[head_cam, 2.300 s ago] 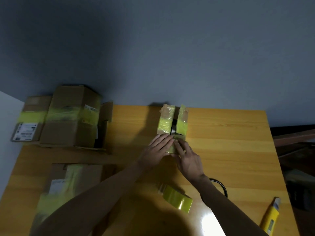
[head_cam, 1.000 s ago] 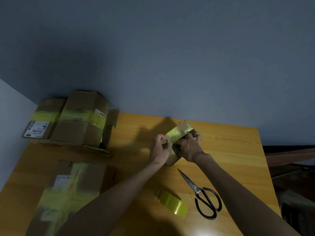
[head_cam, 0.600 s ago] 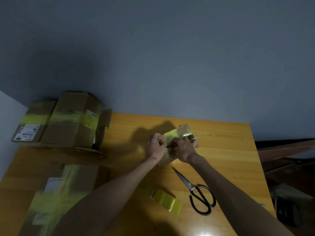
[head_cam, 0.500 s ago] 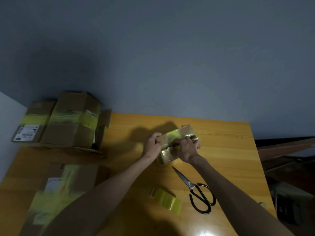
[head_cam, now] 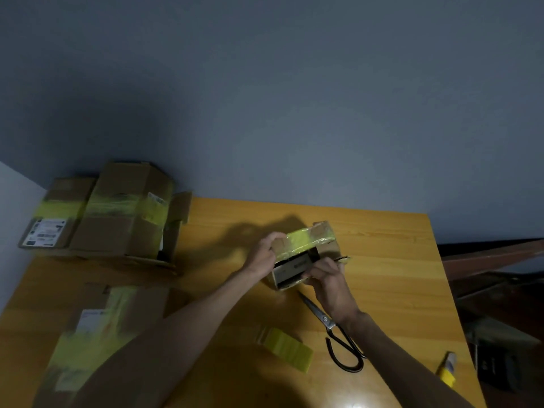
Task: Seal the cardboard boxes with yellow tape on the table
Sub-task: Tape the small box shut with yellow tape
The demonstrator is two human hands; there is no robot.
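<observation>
A small cardboard box with a band of yellow tape across its top is tipped up above the middle of the wooden table. My left hand grips its left end. My right hand holds its lower right side, fingers curled on the box's open dark face. The yellow tape roll lies on the table nearer to me, between my forearms, untouched.
Black-handled scissors lie just under my right wrist. Two taped boxes stand stacked at the far left corner, and another taped box sits near left. A yellow utility knife lies at the near right edge.
Both hands lifted the small box from flat on the table and turned it over; its dark open face now points toward me. The scissors came into view beneath my right arm.
</observation>
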